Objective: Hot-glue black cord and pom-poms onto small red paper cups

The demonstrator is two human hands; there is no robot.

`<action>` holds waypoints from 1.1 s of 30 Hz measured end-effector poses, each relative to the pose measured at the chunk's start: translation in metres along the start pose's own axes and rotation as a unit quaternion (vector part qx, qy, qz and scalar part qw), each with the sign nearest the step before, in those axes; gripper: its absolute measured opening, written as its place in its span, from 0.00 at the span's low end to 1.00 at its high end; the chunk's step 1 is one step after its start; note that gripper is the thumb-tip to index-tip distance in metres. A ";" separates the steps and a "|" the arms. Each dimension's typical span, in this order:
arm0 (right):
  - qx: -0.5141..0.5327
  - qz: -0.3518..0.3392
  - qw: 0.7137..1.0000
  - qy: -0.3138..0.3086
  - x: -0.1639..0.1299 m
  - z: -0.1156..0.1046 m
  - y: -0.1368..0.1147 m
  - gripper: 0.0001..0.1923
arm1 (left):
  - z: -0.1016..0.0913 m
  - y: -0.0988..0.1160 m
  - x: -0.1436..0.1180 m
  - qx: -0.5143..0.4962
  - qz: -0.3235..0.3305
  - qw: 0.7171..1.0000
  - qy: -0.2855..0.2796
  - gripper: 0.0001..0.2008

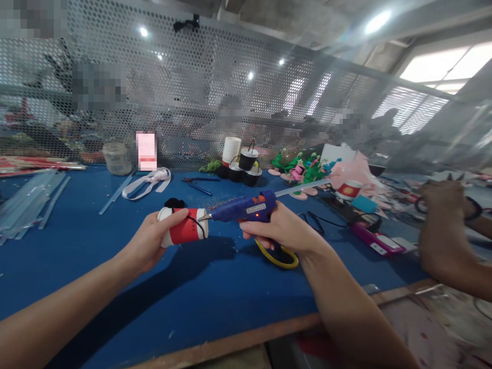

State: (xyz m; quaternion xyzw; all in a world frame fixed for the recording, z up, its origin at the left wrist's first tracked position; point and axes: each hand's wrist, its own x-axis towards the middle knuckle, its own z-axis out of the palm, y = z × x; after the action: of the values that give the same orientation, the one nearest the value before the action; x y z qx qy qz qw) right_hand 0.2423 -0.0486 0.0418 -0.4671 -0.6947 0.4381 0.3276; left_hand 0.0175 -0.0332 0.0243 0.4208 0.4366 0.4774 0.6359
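My left hand [147, 240] is closed round a red and white paper cup [180, 231] tipped on its side above the table. A thin black cord [197, 223] runs across the cup's side. In my right hand [282, 229] is a blue hot glue gun [242, 208], its metal nozzle at the cup's side near the cord. Whether the nozzle touches, I cannot tell. A clear glue stick [303, 187] sticks out of the gun's back, and a small orange light shows on its body. Under my right hand lie yellow-handled scissors [286, 262], partly hidden.
Glue sticks [33, 202] lie at left, near a jar [117, 158]. Pliers [200, 184], white ribbon [148, 184], stacked cups [231, 150] and small black pots [251, 177] stand farther back. A purple glue gun [376, 240] lies at right, near another person's arm [446, 236].
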 end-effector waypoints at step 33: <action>0.061 0.003 0.998 0.018 0.002 0.000 0.005 0.11 | 0.001 -0.005 -0.004 0.012 0.079 0.997 -0.002 0.09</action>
State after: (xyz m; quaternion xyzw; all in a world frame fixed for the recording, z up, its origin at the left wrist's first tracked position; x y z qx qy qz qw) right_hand 0.2430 -0.0461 0.0376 -0.4560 -0.6591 0.4720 0.3672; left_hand 0.0187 -0.0384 0.0204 0.4621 0.4067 0.5202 0.5921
